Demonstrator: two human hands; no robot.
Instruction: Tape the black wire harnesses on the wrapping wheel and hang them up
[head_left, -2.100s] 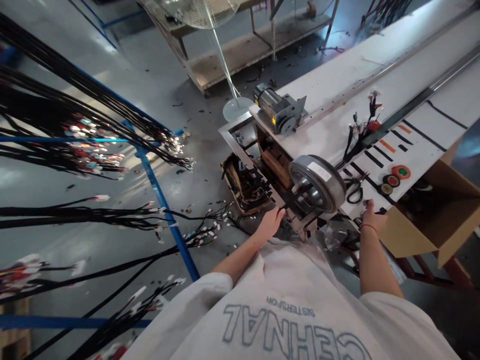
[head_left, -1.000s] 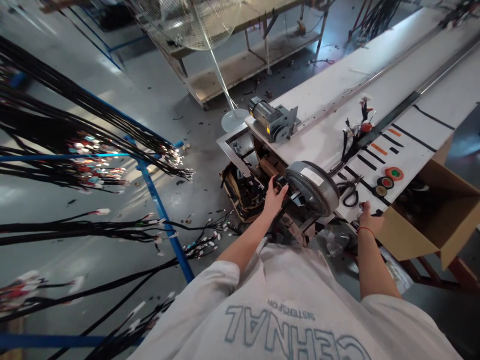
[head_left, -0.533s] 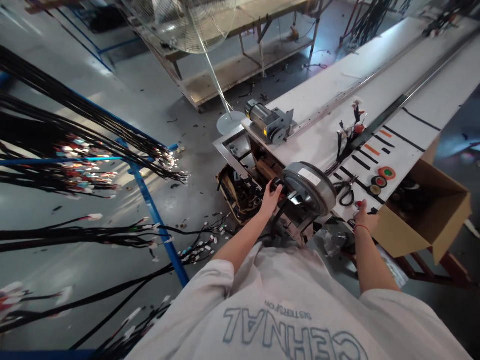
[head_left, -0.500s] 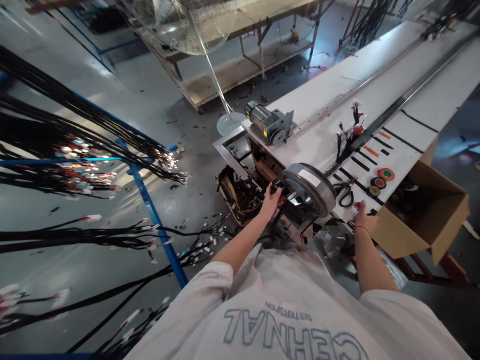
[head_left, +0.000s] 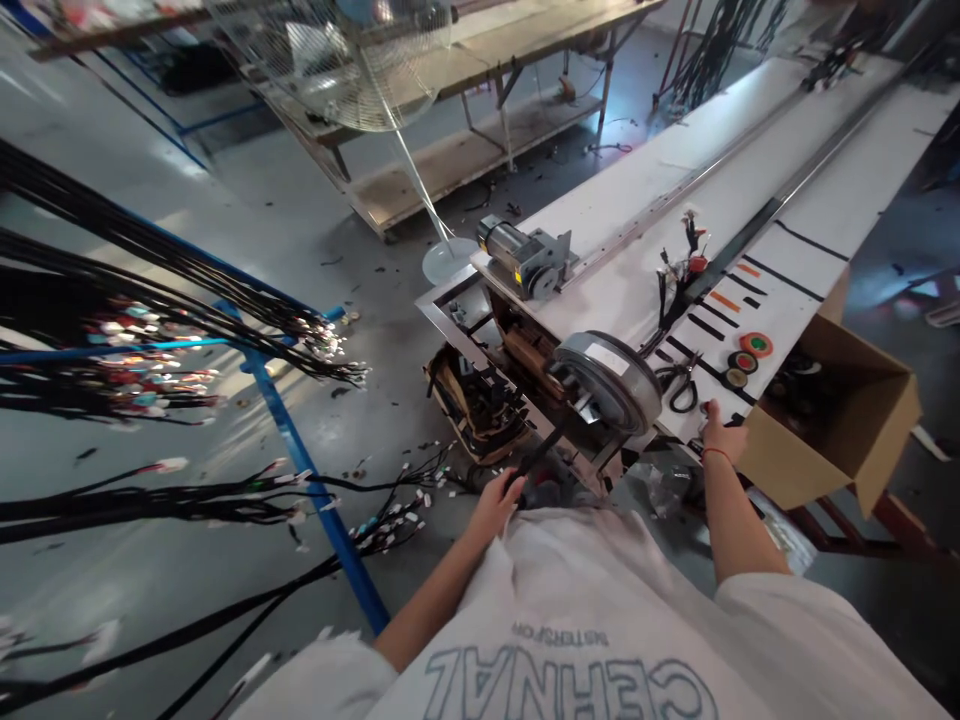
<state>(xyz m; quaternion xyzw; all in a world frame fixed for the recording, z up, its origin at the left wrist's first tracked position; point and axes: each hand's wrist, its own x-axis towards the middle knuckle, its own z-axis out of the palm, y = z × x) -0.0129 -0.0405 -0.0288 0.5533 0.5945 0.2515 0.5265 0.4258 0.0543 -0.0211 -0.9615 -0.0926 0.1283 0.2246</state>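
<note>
My left hand [head_left: 498, 502] is closed around the free end of a black strip that looks like tape [head_left: 546, 448]. The strip runs up toward a large grey wheel-like reel [head_left: 634, 385] at the near end of the white table, with a pale label on its rim. At the table's near edge my right hand [head_left: 724, 438] has its thumb raised and its other fingers curled; whatever lies under them is hidden. Black-handled scissors [head_left: 682, 385] lie between the reel and this hand. Tape rolls, one orange-red [head_left: 756, 345] and one darker [head_left: 741, 368], lie close by.
A motor unit [head_left: 525, 255] stands on the table's left corner. Wires with connectors [head_left: 686, 262] rise beside the rail. An open cardboard box [head_left: 862, 440] adjoins the right edge. Blue racks [head_left: 285, 420] hung with black cable bundles stand left. A fan [head_left: 375, 70] stands beyond.
My left hand has moved from beside the reel down toward my body, and a length of black strip now stretches between them. My right hand stays at the table edge. The view has shifted slightly.
</note>
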